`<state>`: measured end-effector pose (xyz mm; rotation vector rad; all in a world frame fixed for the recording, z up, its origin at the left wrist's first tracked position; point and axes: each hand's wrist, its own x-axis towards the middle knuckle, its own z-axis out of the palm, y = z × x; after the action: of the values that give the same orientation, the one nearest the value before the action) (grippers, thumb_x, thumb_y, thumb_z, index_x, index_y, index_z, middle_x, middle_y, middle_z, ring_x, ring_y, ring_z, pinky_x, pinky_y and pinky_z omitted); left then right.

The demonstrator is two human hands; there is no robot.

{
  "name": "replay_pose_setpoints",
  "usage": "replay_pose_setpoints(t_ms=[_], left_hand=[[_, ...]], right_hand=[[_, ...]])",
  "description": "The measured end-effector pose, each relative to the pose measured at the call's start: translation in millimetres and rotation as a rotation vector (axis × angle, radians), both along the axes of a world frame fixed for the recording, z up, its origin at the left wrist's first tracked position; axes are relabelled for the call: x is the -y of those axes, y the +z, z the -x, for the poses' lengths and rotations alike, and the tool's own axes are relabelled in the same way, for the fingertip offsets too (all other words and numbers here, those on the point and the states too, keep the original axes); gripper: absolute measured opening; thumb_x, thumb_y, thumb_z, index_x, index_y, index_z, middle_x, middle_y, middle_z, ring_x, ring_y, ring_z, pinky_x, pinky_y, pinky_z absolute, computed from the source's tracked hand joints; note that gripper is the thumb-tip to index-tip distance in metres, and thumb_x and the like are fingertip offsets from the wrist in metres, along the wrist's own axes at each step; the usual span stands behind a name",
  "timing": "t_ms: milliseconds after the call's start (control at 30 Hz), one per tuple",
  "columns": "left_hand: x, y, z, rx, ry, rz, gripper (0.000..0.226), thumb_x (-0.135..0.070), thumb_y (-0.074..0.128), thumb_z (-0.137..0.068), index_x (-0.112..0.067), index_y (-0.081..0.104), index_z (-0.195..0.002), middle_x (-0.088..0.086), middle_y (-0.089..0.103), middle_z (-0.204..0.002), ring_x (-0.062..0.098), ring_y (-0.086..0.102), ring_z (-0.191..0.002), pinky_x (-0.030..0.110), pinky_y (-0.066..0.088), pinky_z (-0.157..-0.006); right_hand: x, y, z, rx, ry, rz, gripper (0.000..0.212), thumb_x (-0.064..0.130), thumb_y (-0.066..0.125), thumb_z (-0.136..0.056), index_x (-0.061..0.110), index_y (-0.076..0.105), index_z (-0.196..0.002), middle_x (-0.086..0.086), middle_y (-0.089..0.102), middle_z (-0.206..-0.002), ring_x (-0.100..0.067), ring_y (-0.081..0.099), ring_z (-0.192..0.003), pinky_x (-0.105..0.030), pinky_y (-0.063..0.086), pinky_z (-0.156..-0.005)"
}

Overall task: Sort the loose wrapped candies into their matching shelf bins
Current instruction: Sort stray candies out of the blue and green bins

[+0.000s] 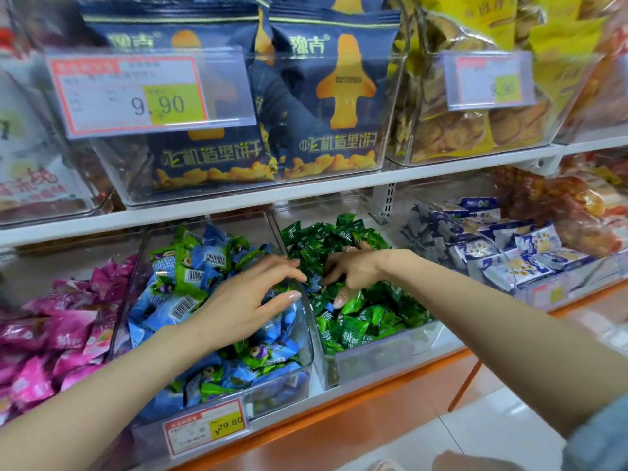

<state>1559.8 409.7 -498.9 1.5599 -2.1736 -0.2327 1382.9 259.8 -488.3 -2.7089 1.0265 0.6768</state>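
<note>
While both arms reach across the lower shelf (407, 385), the left hand (251, 300) hovers over the middle clear bin (307, 348), grip open, fingers spread above blue candies (159, 300) mixed with light-green candies (193, 266). The right hand (353, 270) digs into the neighbouring bin (373, 358) of dark-green candies (360, 321), fingers curled down; whether that grip holds one, I can't tell. Wrappers lie jumbled, long axes pointing every way. Pink candies (51, 334) fill the far-left bin, blue-white packets (530, 253) the right one.
</note>
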Motion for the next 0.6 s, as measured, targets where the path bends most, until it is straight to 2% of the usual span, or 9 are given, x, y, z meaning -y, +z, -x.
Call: replay_pose_setpoints(t_ms=[100,167,233,267,367,500,600], left_hand=[[7,8,4,-0.036,0.008,0.009,0.054,-0.067,0.025,-0.080,-0.036,0.058,-0.108,-0.019,0.047,-0.127,-0.003,0.040,-0.119,0.024,0.037,-0.096],[15,13,10,-0.041,0.012,0.057,0.056,-0.063,0.028,-0.082,-0.027,0.064,-0.103,-0.012,0.052,-0.121,0.002,0.043,-0.116,0.024,0.036,-0.094],[25,20,18,-0.033,0.024,0.077,0.043,-0.054,0.040,-0.089,-0.022,0.064,-0.105,-0.008,0.054,-0.118,0.006,0.046,-0.113,0.027,0.037,-0.093],[30,22,22,-0.028,0.036,0.069,0.032,-0.045,0.045,-0.093,-0.021,0.063,-0.106,-0.007,0.055,-0.116,0.008,0.047,-0.111,0.029,0.038,-0.093],[43,25,23,0.037,0.073,0.028,0.019,-0.032,0.049,-0.094,-0.022,0.060,-0.106,-0.007,0.054,-0.116,0.011,0.048,-0.110,0.033,0.040,-0.093],[48,22,15,0.146,0.177,-0.108,0.018,-0.039,0.046,-0.094,-0.027,0.058,-0.100,-0.009,0.053,-0.113,0.010,0.045,-0.109,0.036,0.042,-0.090],[47,23,16,0.157,0.198,-0.102,0.015,-0.037,0.047,-0.093,-0.028,0.056,-0.101,-0.012,0.054,-0.114,0.008,0.043,-0.112,0.033,0.042,-0.088]], right_hand=[[1,4,9,0.131,-0.031,-0.051,0.048,0.047,0.057,-0.088,0.026,0.055,-0.131,0.007,0.035,-0.147,-0.018,0.028,-0.138,-0.036,0.014,-0.114],[2,1,11,0.287,-0.121,-0.071,0.050,0.054,0.056,-0.085,0.016,0.066,-0.117,0.000,0.055,-0.132,-0.019,0.050,-0.119,-0.031,0.035,-0.102],[-2,-5,7,0.428,-0.214,-0.005,0.050,0.059,0.054,-0.084,0.016,0.070,-0.104,-0.002,0.067,-0.108,-0.019,0.059,-0.098,-0.030,0.044,-0.087],[-3,-9,3,0.448,-0.211,0.085,0.046,0.059,0.054,-0.084,0.020,0.070,-0.105,0.000,0.068,-0.103,-0.020,0.060,-0.096,-0.031,0.042,-0.088],[-6,-23,-10,0.335,-0.104,0.347,0.035,0.050,0.056,-0.086,0.032,0.061,-0.116,0.001,0.062,-0.114,-0.022,0.054,-0.111,-0.039,0.026,-0.103],[1,-28,-20,0.179,-0.087,0.426,0.048,0.054,0.058,-0.084,0.040,0.050,-0.129,0.001,0.050,-0.128,-0.021,0.049,-0.120,-0.044,0.019,-0.107],[5,-30,-26,0.109,-0.080,0.493,0.051,0.058,0.059,-0.081,0.035,0.054,-0.127,0.000,0.050,-0.130,-0.023,0.048,-0.120,-0.046,0.020,-0.109]])
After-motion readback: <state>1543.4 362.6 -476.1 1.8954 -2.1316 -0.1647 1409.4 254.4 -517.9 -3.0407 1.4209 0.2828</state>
